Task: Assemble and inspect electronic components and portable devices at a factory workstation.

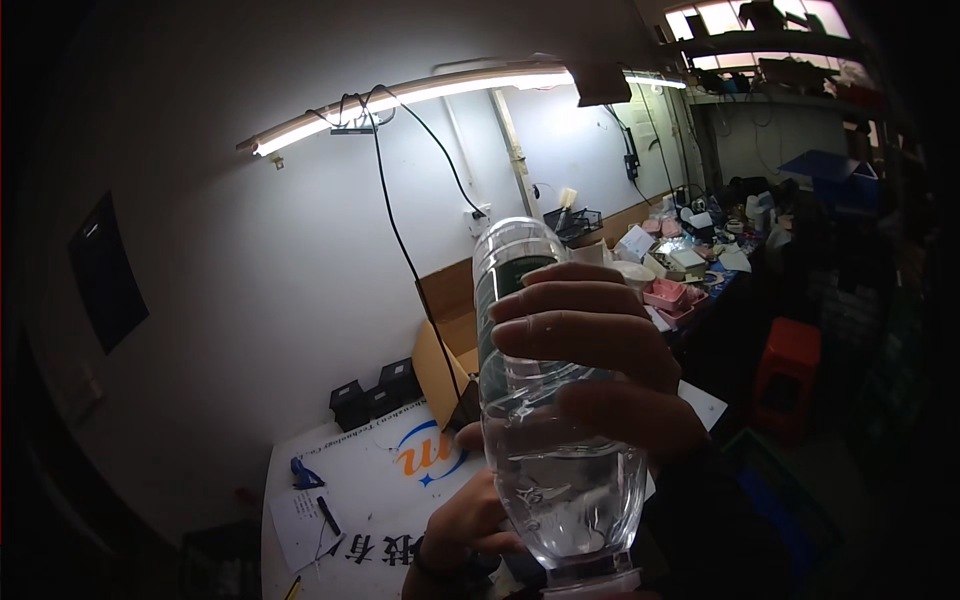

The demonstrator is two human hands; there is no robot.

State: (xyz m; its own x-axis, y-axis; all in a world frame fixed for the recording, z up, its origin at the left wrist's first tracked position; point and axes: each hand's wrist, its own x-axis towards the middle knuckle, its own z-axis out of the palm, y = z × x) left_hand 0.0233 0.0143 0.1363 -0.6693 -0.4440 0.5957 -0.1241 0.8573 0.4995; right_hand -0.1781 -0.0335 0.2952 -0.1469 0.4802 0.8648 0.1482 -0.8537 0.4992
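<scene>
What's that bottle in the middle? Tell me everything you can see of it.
The bottle is clear, apparently thin plastic, with a ridged body and a dark green label around it. It is held up off the table, tilted and neck down: its rounded base points up, while the shoulder narrows to a neck near the picture's lower edge. Clear liquid fills the neck end. The right hand grips it, fingers across the label. Whether it is capped, I cannot tell.

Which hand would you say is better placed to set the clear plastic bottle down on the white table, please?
Probably the right hand: its fingers wrap around the clear plastic bottle. The left hand shows lower, partly behind the bottle, over the white table.
</scene>
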